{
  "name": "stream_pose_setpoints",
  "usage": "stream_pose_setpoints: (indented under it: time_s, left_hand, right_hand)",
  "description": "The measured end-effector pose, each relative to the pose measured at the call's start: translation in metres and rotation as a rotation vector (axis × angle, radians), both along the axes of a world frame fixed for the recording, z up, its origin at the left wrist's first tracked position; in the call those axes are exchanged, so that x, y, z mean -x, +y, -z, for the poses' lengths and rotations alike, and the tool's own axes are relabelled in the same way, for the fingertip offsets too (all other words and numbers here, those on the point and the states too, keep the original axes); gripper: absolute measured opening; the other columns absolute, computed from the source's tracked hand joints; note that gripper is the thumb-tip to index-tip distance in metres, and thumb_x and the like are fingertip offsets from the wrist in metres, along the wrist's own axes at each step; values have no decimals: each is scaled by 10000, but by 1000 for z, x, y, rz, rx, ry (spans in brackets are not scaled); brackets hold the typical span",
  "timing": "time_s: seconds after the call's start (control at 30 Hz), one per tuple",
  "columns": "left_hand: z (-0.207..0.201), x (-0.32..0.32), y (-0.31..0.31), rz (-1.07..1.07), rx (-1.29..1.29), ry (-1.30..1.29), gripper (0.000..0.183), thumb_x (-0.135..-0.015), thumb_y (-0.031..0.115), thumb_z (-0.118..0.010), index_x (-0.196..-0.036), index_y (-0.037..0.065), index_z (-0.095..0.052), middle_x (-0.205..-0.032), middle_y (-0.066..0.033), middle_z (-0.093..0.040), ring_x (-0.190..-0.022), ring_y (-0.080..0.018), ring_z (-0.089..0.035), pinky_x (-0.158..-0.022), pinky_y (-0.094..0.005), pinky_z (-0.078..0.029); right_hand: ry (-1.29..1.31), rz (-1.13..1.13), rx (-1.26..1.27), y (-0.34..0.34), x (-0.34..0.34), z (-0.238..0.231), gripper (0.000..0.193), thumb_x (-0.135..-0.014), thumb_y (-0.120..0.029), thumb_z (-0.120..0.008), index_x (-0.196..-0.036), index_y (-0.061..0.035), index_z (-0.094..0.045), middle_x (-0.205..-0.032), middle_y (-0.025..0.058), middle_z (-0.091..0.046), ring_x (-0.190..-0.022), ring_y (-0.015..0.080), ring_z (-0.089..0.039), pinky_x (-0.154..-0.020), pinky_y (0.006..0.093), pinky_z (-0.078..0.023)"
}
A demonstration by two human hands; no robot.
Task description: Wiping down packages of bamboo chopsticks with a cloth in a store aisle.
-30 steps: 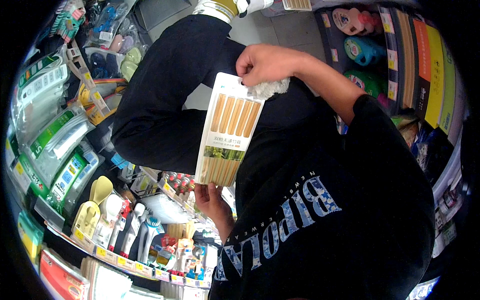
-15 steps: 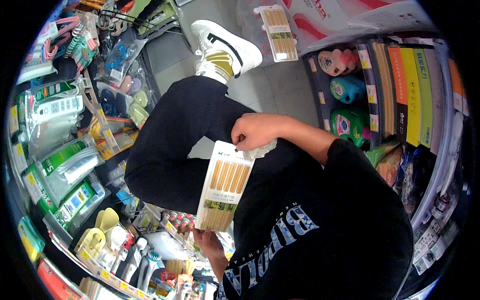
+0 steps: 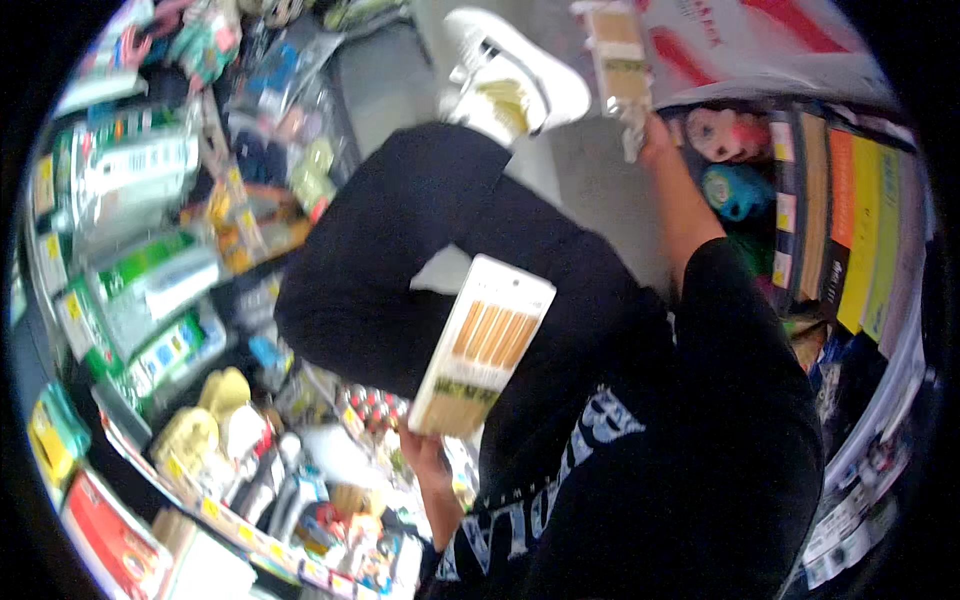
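A flat white-backed pack of bamboo chopsticks (image 3: 488,345) is tilted in front of my dark trousers. My left hand (image 3: 425,450) grips its lower end, the fingers partly hidden behind it. My right hand (image 3: 655,145) is stretched out to the upper right and smeared by motion. A crumpled pale wad (image 3: 633,125), perhaps cloth or plastic, is in its fingers. That hand is at the near end of a second chopstick pack (image 3: 617,50), which lies beside a big red and white bag; whether it touches that pack is hard to tell.
Shelves of hanging packets (image 3: 135,165) and kitchen tools (image 3: 230,420) run along the left. On the right, a shelf holds bottles (image 3: 735,190) and upright boxes (image 3: 860,230). My white shoe (image 3: 530,75) rests on the grey floor (image 3: 600,190). The red and white bag (image 3: 760,40) lies at the top right.
My right hand has left the top edge of the held chopstick pack and moved up and right to the second pack, carrying the pale wad. My left hand still holds the first pack.
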State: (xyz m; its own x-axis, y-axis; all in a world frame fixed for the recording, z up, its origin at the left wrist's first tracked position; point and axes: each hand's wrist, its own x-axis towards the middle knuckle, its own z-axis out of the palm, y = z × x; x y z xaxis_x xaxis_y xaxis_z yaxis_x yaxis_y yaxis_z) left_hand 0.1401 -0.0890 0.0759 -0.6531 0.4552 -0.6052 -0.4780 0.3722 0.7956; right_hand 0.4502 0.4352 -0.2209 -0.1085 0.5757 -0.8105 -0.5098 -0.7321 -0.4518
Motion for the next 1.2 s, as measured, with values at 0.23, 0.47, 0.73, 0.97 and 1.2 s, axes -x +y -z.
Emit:
stream_pose_setpoints:
  time_s: [0.23, 0.47, 0.73, 0.97, 1.2]
  left_hand:
    - [0, 20, 18, 56, -40, -82, 544, -787, 103, -680, -1259, 7, -426, -1190, -111, -557, -1127, -205, -526, -1020, -370, -362]
    - [-5, 22, 8, 81, -44, -113, 527, -793, 137, -690, -1241, -2, -450, -1206, -113, -556, -1143, -207, -520, -1022, -364, -358]
    - [-20, 66, 52, -42, 84, 699, 172, -826, 146, -606, -942, 25, -571, -900, -78, -573, -784, -170, -558, -693, -289, -479]
    - [-80, 100, 217, 531, -502, 404, 861, -844, 475, -644, -1451, -4, -266, -1333, -235, -489, -1196, -314, -518, -934, -400, -448]
    - [-86, 153, 314, 420, -946, -210, 1186, -659, 864, -490, -1500, 81, -193, -1493, -176, -332, -1317, -408, -386, -1074, -534, -338]
  right_hand:
    - [107, 150, -102, 8, -18, 80, 161, -941, -269, -520, -982, -149, -620, -757, 19, -603, -634, 197, -591, -534, 345, -503]
    - [125, 238, -301, -3, -10, 21, 199, -904, -220, -544, -1066, -116, -597, -859, 46, -614, -692, 207, -589, -500, 337, -487]
    - [89, 168, -409, -53, -43, -97, 213, -966, -260, -474, -1082, -117, -580, -898, 10, -625, -766, 153, -600, -632, 305, -508]
    - [131, 12, -410, -120, 109, -305, 439, -827, -19, -655, -1235, -13, -493, -1035, 96, -642, -710, 154, -617, -574, 288, -512]
    - [562, -389, -344, -211, 229, -387, 368, -863, -24, -608, -1207, -23, -477, -837, 87, -625, -513, 167, -575, -489, 296, -476]
